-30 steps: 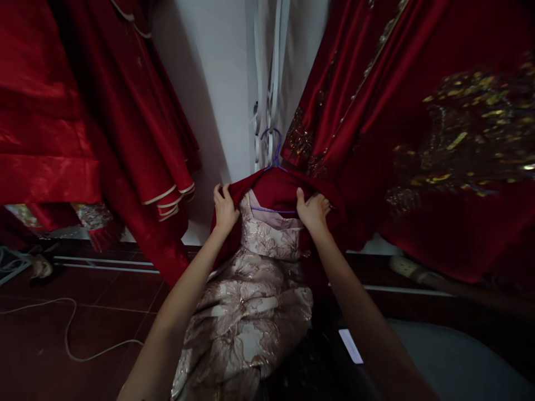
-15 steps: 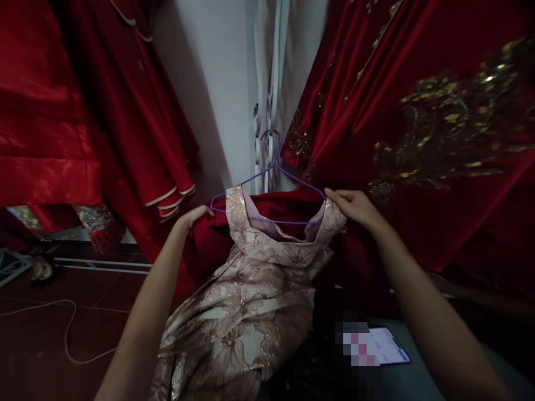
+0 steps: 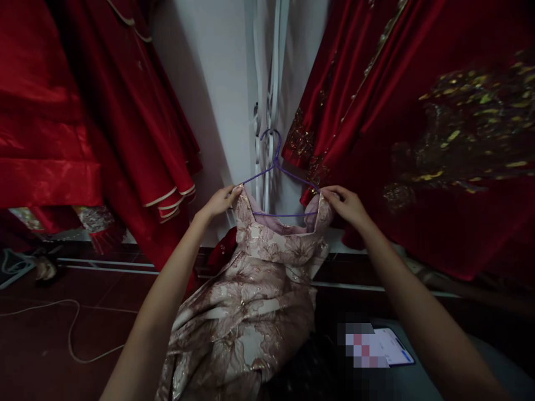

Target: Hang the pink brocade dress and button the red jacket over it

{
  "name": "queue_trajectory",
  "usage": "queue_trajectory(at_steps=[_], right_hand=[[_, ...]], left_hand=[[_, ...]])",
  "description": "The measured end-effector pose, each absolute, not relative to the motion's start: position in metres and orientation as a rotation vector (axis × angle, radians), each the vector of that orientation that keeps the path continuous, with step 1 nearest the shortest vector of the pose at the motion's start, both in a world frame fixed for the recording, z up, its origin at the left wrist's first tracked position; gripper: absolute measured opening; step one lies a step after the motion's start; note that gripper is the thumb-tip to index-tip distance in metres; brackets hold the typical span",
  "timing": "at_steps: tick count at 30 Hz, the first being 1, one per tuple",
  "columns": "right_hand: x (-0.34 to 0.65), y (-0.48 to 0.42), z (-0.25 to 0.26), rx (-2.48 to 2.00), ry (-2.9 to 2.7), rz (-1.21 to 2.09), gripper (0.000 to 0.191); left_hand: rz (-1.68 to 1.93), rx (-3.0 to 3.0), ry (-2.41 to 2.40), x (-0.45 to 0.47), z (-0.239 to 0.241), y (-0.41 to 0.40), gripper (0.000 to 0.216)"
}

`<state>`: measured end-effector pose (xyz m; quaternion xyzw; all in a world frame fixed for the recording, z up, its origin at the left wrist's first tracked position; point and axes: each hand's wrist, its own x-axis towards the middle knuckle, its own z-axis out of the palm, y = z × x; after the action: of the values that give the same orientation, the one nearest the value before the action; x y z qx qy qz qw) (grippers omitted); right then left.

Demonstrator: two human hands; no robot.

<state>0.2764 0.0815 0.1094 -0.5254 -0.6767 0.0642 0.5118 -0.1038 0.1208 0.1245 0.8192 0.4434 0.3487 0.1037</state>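
A pale pink and gold floral brocade dress (image 3: 267,312) hangs by its straps from a purple hanger (image 3: 276,160), whose hook is at a white metal stand (image 3: 271,111). At the left strap my left hand (image 3: 221,201) pinches the fabric near the hanger's end. My right hand (image 3: 345,205) grips the opposite strap, thumb and fingers closed on it. The hanger's lower bar shows through the neckline. Below, the dress spreads towards me in folds, its bottom cut off by the picture's edge.
Red garments (image 3: 159,111) hang on the left, and a red garment with gold sequins (image 3: 472,128) hangs on the right. A lit phone (image 3: 393,346), partly blurred out, lies on a grey-green surface at lower right. A pale cable (image 3: 75,317) crosses the dark floor.
My left hand has moved right from the red cloth to the dress's left strap. The red cloth behind the neckline has dropped away, baring the white wall and stand.
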Motion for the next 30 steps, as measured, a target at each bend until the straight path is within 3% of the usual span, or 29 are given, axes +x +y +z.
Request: queue_trajectory(at_steps=[3, 10, 14, 19, 24, 30], right_hand=[[0.273, 0.080, 0.108, -1.262, -1.590, 0.162, 0.029], [0.279, 0.087, 0.109, -1.211, -1.450, 0.154, 0.026], [0.296, 0.094, 0.093, -1.227, -1.167, 0.168, 0.029], [0.304, 0.078, 0.044, -1.310, -0.874, 0.286, 0.038], [0.290, 0.050, 0.019, -1.326, -1.012, 0.297, 0.027], [0.261, 0.035, 0.035, -1.295, -1.177, 0.162, 0.029]], left_hand=[[0.905, 2.511, 1.446, -0.098, 0.130, 0.120, 0.051], [1.111, 2.481, 1.399, -0.116, 0.121, 0.112, 0.050], [1.110, 2.251, 1.617, -0.136, 0.098, 0.104, 0.045], [0.820, 2.185, 1.727, -0.146, 0.073, 0.083, 0.040], [0.363, 2.553, 1.563, -0.105, 0.085, 0.053, 0.036], [0.872, 2.981, 1.192, -0.024, 0.096, 0.050, 0.038]])
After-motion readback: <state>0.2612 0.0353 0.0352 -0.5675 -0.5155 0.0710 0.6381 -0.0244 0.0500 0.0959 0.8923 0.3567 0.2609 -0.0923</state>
